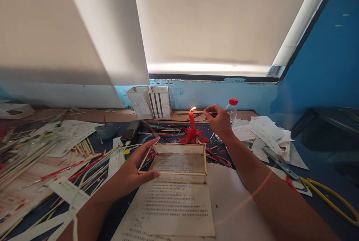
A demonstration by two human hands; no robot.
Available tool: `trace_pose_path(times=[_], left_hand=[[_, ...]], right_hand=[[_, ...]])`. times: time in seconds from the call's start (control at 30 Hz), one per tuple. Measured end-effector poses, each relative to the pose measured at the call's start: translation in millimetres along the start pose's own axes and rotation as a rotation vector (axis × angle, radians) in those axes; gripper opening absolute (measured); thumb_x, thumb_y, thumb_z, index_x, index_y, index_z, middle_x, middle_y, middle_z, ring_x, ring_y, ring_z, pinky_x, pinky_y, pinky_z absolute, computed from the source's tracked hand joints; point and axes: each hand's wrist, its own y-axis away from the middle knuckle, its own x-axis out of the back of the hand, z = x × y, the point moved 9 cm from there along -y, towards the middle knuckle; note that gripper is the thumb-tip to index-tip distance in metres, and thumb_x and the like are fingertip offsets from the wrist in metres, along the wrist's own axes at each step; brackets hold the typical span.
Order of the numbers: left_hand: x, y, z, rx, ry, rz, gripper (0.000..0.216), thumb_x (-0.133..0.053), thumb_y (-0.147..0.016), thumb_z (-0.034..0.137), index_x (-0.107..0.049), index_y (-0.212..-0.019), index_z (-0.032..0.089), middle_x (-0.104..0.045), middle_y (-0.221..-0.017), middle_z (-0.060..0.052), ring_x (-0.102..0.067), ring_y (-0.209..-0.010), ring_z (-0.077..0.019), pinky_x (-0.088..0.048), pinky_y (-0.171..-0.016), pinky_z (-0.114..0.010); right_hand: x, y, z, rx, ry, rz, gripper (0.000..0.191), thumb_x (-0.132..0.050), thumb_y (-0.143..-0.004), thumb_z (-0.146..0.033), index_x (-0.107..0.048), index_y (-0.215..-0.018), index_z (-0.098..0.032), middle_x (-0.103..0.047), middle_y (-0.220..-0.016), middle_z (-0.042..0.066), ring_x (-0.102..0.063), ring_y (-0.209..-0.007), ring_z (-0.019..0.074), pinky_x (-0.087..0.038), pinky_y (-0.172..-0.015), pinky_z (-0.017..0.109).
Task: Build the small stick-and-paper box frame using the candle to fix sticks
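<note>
head | left hand [134, 175] grips stick-framed tray [179, 148] | right hand [220, 123] pinches thin stick [198, 113] | littered desk [110, 222] | blue wall [322, 46], blind [213, 17]

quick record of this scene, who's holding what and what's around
left hand: holds the left side of a stick-and-paper box frame
right hand: pinches a thin stick beside the flame
flame: on a lit red candle standing in melted red wax
under the frame: printed paper sheet
behind: two stick-and-paper boxes, plastic bottle with red cap
right side: yellow-handled scissors
</note>
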Motion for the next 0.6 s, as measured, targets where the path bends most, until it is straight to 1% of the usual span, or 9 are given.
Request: trace_pose_path(times=[0.07, 0.2, 0.27, 0.33, 0.43, 0.5, 0.6], left_hand=[[0.2, 0.6, 0.2, 0.005, 0.009, -0.009, 0.098, -0.083, -0.079, 0.056, -0.035, -0.161, 0.033, -0.037, -0.172, -0.012, -0.037, -0.157, -0.0377, -0.035, -0.127, -0.051], [-1.3, 1.2, 4.5, -0.015, -0.014, -0.061, 0.101, -0.084, -0.080, 0.051, -0.029, -0.163, 0.037, -0.034, -0.174, -0.009, -0.035, -0.158, -0.0342, -0.030, -0.129, -0.049], [-1.2, 0.7, 5.3, -0.012, -0.029, -0.070, 0.100, -0.083, -0.082, 0.050, -0.027, -0.163, 0.037, -0.034, -0.173, -0.008, -0.035, -0.159, -0.0327, -0.029, -0.130, -0.049], [0.3, 0.2, 5.3, -0.004, -0.038, -0.055, 0.098, -0.083, -0.082, 0.049, -0.028, -0.163, 0.037, -0.034, -0.174, -0.007, -0.032, -0.160, -0.0327, -0.030, -0.130, -0.049], [2.9, 1.0, 3.9, 0.014, -0.040, -0.026, 0.098, -0.084, -0.080, 0.051, -0.031, -0.161, 0.039, -0.032, -0.175, -0.005, -0.027, -0.161, -0.0356, -0.031, -0.129, -0.049], [4.7, 2.4, 1.9, 0.029, -0.041, -0.010, 0.097, -0.083, -0.079, 0.053, -0.031, -0.161, 0.041, -0.031, -0.175, -0.004, -0.027, -0.161, -0.0377, -0.030, -0.129, -0.050], [7.1, 3.8, -0.5, 0.041, -0.033, 0.010, 0.095, -0.082, -0.081, 0.054, -0.031, -0.160, 0.042, -0.032, -0.174, -0.004, -0.029, -0.160, -0.0380, -0.032, -0.128, -0.049]], right_hand=[[0.0, -0.1, 0.2, 0.002, 0.001, 0.000, 0.017, -0.066, -0.086, -0.036, -0.072, -0.089, -0.020, -0.078, -0.083, 0.008, -0.075, -0.077, 0.0256, -0.057, -0.067, 0.036], [0.4, -0.9, 2.8, 0.003, 0.002, 0.002, 0.017, -0.066, -0.086, -0.036, -0.072, -0.089, -0.020, -0.078, -0.083, 0.008, -0.075, -0.076, 0.0255, -0.058, -0.068, 0.036], [0.4, -1.3, 3.9, 0.004, 0.001, 0.000, 0.018, -0.066, -0.087, -0.036, -0.072, -0.090, -0.020, -0.078, -0.083, 0.008, -0.075, -0.077, 0.0259, -0.058, -0.067, 0.036], [0.3, -1.4, 4.0, 0.008, 0.001, -0.003, 0.017, -0.066, -0.087, -0.036, -0.072, -0.090, -0.020, -0.078, -0.083, 0.009, -0.075, -0.078, 0.0263, -0.058, -0.066, 0.036], [1.1, -1.5, 3.0, 0.011, 0.002, 0.000, 0.017, -0.066, -0.086, -0.036, -0.072, -0.089, -0.020, -0.077, -0.083, 0.009, -0.075, -0.076, 0.0261, -0.057, -0.065, 0.036], [1.6, -1.5, 2.2, 0.012, 0.004, 0.002, 0.017, -0.066, -0.086, -0.035, -0.072, -0.089, -0.020, -0.077, -0.081, 0.008, -0.075, -0.075, 0.0262, -0.057, -0.065, 0.036], [2.0, -1.5, 1.2, 0.012, 0.002, 0.002, 0.016, -0.067, -0.086, -0.035, -0.072, -0.088, -0.020, -0.077, -0.080, 0.008, -0.075, -0.075, 0.0264, -0.058, -0.065, 0.036]])
